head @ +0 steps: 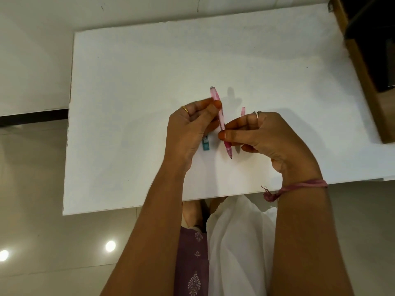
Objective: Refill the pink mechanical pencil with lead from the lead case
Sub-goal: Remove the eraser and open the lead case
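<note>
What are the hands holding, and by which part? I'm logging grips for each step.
Both grip the pink mechanical pencil: the left hand on its upper barrel, the right hand lower, just above the grip section.

Pink thread wristband [303, 185], finger rings [184, 108]

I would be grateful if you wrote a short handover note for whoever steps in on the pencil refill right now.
Left hand: fingers closed on the upper barrel of the pink mechanical pencil, held above the table, tip pointing toward the person.
Right hand: pinching the pencil lower down, near the grip.
Lead case: teal, lying on the table beneath the left hand, partly hidden.
Small pink cap: lying on the table beyond the right hand, apparently off the pencil.
Done: cap seems removed.
Left: whether any lead is already in cannot be seen; insert lead if needed, refit the cap.
</note>
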